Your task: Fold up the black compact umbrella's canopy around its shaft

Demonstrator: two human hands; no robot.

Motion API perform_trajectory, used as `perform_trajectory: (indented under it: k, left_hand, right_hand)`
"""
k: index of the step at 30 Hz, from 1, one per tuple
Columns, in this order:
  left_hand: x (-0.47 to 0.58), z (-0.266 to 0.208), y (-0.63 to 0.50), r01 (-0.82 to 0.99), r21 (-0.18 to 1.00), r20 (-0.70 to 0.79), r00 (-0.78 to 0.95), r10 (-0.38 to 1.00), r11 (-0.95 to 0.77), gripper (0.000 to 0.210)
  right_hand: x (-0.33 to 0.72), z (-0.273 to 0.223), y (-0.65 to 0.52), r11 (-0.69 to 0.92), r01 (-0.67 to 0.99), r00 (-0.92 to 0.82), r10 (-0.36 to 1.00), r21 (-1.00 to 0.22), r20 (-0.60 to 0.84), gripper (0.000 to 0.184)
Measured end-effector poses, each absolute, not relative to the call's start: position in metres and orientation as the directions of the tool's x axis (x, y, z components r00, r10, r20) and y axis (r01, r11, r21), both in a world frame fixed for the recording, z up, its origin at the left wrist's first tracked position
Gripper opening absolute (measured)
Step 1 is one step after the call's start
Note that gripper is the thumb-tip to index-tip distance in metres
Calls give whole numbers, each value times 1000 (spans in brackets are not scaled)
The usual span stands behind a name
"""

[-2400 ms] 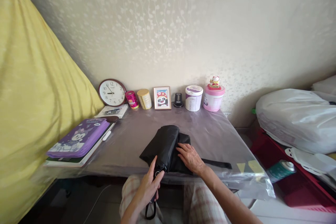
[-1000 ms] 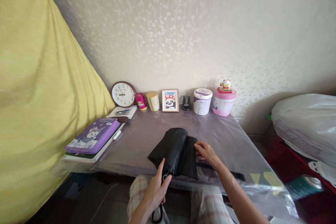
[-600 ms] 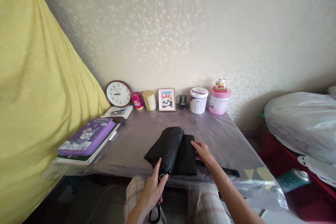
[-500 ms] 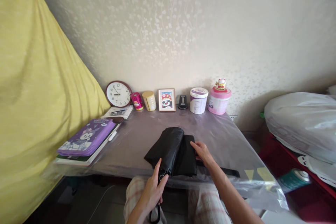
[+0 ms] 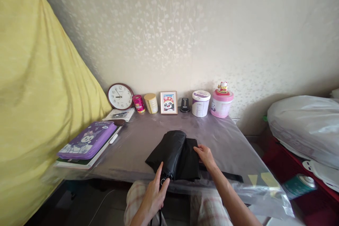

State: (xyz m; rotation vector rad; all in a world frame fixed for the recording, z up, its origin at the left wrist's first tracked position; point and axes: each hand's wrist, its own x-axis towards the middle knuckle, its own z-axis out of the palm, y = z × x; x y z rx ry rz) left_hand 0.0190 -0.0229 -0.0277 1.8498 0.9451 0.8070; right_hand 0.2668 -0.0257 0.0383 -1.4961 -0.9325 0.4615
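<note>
A black folding umbrella [image 5: 171, 152] lies collapsed at the front of the table, its canopy loose and partly fanned to the right. Wrapped round its handle, which has a round button, is my left hand [image 5: 155, 192]. A black wrist strap dangles below that hand. My right hand [image 5: 205, 155] pinches the right edge of a loose canopy fold [image 5: 189, 159] between thumb and fingers. From under the right hand a flat black strip [image 5: 229, 176] runs off to the right along the table.
Plastic film covers the table [image 5: 212, 130]. Along the wall stand a clock [image 5: 120, 96], a pink can [image 5: 138, 103], a yellow tin [image 5: 150, 103], a picture frame [image 5: 168, 102] and two tubs. A purple case [image 5: 87, 139] rests on books at left. A bulging plastic bag [image 5: 304, 127] is at right.
The whole view has shifted slightly. Both hands keep their hold on the umbrella, and the canopy fold at right is drawn a touch further to the right.
</note>
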Motion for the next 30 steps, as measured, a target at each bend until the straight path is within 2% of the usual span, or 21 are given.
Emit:
perform_trajectory:
  k: [7, 12, 18, 22, 25, 27, 30]
  left_hand:
    - [19, -23, -25, 337, 873, 148, 505, 850, -352, 66]
    - [17, -15, -30, 498, 755, 161, 489, 857, -427, 63]
    - [20, -25, -23, 524, 674, 280, 473, 836, -522, 61]
    - [22, -30, -21, 515, 668, 300, 473, 828, -536, 61]
    - [22, -29, -22, 528, 666, 285, 472, 834, -527, 61]
    - [21, -28, -23, 535, 665, 277, 472, 837, -521, 61]
    - [21, -30, -22, 540, 659, 287, 464, 838, -524, 60]
  right_hand:
    - [255, 58, -37, 192, 121, 529, 818, -974, 227, 26]
    - [236, 71, -26, 219, 116, 524, 815, -969, 247, 27]
    - [217, 76, 5, 260, 149, 485, 821, -954, 300, 26]
    - [209, 76, 21, 240, 239, 486, 809, -941, 330, 34]
    - [206, 70, 25, 237, 372, 462, 791, -898, 400, 38]
    - [204, 64, 23, 290, 489, 393, 769, -823, 504, 38]
    - [201, 53, 14, 409, 669, 206, 700, -621, 684, 31]
